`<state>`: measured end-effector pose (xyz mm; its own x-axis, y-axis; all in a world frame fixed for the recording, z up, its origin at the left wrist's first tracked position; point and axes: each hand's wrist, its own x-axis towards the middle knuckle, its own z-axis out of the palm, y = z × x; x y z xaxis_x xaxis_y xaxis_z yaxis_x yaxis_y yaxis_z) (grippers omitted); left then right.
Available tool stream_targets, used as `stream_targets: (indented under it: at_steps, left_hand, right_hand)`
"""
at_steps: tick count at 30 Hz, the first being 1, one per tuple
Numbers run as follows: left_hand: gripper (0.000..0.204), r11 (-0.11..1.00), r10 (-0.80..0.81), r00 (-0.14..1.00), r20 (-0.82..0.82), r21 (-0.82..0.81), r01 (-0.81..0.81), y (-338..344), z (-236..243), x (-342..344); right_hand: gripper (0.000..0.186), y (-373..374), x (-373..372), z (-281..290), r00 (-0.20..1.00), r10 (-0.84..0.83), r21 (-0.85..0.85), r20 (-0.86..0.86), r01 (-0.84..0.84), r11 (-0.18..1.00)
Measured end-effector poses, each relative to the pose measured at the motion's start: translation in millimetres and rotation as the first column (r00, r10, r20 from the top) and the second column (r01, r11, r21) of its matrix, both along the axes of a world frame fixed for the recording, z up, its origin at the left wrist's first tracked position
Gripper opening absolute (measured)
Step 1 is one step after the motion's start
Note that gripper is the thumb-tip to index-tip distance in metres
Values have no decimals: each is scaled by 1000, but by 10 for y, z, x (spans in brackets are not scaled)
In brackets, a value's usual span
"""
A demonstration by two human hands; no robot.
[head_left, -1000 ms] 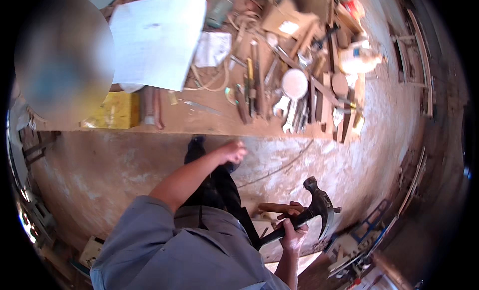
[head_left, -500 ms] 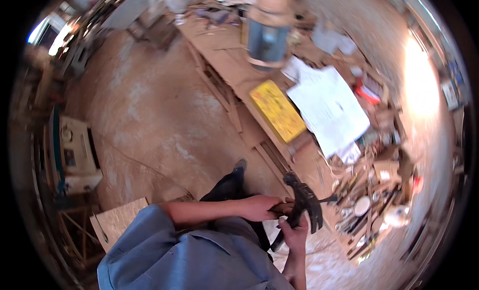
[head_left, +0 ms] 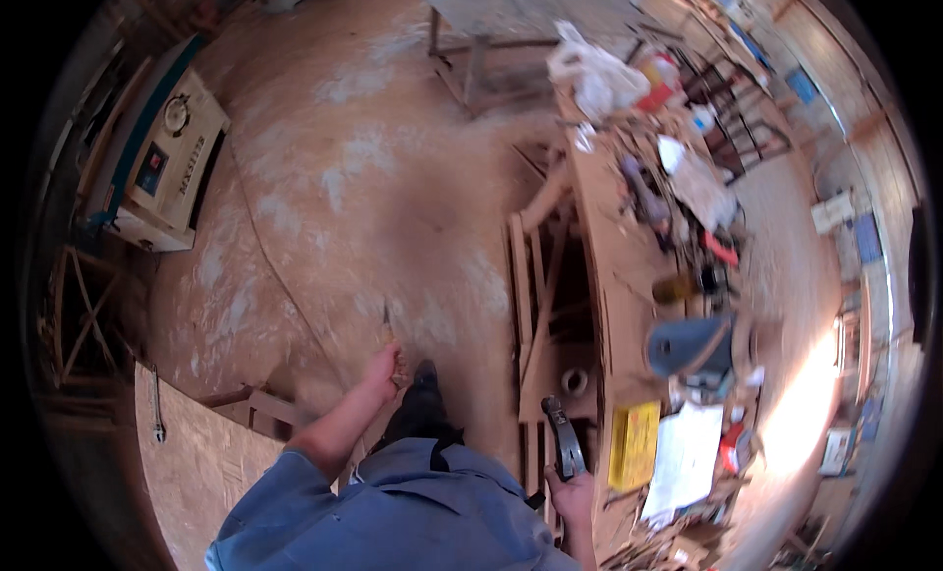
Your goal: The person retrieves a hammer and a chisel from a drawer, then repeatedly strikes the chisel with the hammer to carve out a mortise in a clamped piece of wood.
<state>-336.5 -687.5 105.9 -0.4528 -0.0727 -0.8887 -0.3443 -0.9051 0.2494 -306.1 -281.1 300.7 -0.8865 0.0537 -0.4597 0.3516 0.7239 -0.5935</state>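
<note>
My left hand [head_left: 386, 371] is out in front of my body above the floor, its fingers closed round a slim hand tool [head_left: 387, 320] with a narrow metal tip pointing away from me. It looks like a chisel, though blur hides its exact shape. Lower right, my right hand [head_left: 572, 497] grips a dark claw hammer [head_left: 565, 441] close to its head. The hammer is beside the edge of the wooden workbench [head_left: 619, 266]. Nearest to it on the bench are a yellow box [head_left: 634, 445] and white paper sheets [head_left: 683, 453].
A blue cylindrical object [head_left: 688, 345] and a white plastic bag [head_left: 599, 75] are farther along the cluttered bench. Below its top is a pale ring-shaped roll [head_left: 575, 381]. A cream-and-green machine [head_left: 167, 158] stands left. Lower left, a wooden board [head_left: 196, 473] carries a wrench [head_left: 157, 409].
My hands, close together before, are now apart: the left has swung left with its slim tool, the right keeps the hammer. My view has turned left, and the bench now runs along my right.
</note>
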Motion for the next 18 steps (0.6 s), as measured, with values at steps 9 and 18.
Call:
stream_targets:
  at_steps: [9,18]
  left_hand:
    - [34,928,152,963,-222,-302,-216,-2160,944,-1508]
    - [66,826,278,661,-697,-178,-534,-4102,1878,-2409]
  right_hand:
    - [28,-1145,-2380,-652,978,191,302,86,-208,930]
    - [41,-3535,-5282,-1201,850,492,329,189,-527,784]
